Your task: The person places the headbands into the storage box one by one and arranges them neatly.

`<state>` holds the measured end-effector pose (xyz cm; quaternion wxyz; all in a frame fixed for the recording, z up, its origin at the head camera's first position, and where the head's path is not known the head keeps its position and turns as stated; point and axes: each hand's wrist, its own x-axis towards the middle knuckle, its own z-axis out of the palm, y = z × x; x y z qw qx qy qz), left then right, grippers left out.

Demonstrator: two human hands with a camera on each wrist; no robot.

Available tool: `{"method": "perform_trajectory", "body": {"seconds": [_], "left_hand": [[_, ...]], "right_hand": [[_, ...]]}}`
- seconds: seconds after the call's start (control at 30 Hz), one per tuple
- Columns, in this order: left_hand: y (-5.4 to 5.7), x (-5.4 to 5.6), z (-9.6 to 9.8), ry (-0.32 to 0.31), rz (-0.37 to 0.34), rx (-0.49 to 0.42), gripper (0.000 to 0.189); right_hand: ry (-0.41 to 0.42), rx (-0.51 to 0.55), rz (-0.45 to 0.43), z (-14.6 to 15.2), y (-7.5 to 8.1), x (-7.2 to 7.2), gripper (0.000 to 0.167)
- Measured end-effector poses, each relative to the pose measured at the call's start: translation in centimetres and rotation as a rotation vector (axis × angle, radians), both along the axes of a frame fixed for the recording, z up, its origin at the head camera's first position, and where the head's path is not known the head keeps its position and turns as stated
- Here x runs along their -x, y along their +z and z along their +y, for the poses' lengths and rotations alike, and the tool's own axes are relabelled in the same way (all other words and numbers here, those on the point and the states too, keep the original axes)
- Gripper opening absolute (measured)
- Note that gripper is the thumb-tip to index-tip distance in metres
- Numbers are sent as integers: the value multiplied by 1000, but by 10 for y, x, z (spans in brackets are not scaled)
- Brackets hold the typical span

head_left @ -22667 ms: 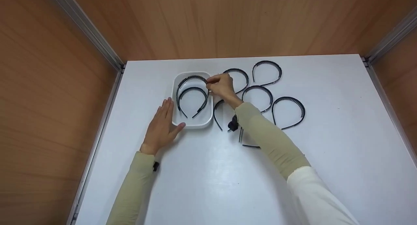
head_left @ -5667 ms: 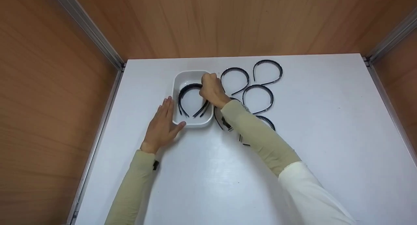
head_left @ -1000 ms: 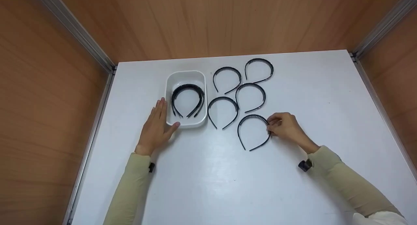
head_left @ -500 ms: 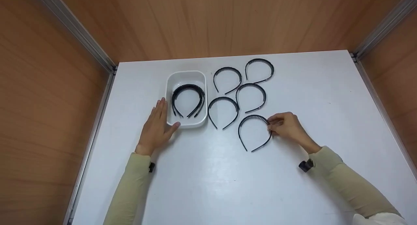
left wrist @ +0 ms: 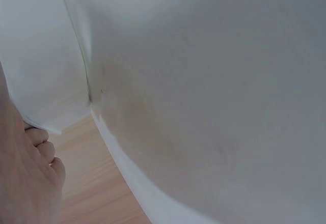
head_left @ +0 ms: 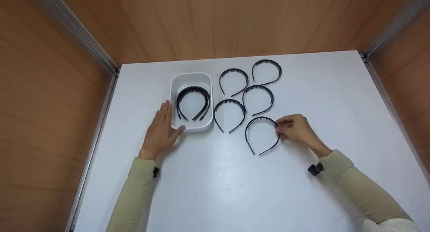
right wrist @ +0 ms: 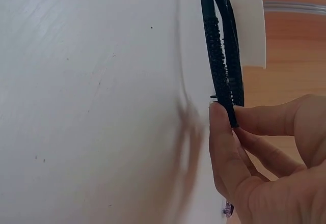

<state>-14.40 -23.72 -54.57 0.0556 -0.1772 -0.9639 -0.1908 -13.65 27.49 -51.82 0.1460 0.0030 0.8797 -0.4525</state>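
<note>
Right of the white tray (head_left: 191,78), the right hand (head_left: 297,129) has come over to pinch the nearest headband (head_left: 263,118), leaving four loose headbands (head_left: 229,101) beyond. The left hand (head_left: 160,131), fingers straight, touches the tray.

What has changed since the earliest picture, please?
The right hand let go of a headband at the tray, drew back to the right, and now pinches the nearest headband. The rightmost one has gone from the table. The left hand stays against the tray; four other headbands stay put.
</note>
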Motion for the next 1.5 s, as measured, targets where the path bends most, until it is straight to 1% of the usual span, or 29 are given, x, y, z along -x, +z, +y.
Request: {"method": "perform_trajectory", "body": {"seconds": [0.1, 0.3, 0.53, 0.73, 0.83, 1.03, 1.23, 1.5], "left_hand": [[0, 0, 0, -2, 0, 1, 94], [-1, 2, 0, -7, 17, 0, 95], [-2, 2, 0, -5, 13, 5, 95], [0, 3, 0, 11, -17, 16, 96], [0, 2, 0, 22, -28, 25, 97], [0, 2, 1, 28, -30, 26, 97], [0, 2, 1, 33, -31, 34, 97], [-1, 2, 1, 34, -29, 29, 97]], "right_hand": [[-5, 38, -16, -1, 2, 1, 27], [-13, 33, -5, -4, 5, 4, 28], [-5, 50, 7, -9, 8, 7, 27], [-8, 114, 0, -17, 13, 15, 27], [-10, 124, 6, -21, 15, 18, 27], [-20, 180, 11, -26, 20, 27, 28], [-49, 247, -6, -34, 30, 37, 31], [-59, 277, -12, -45, 42, 49, 31]]}}
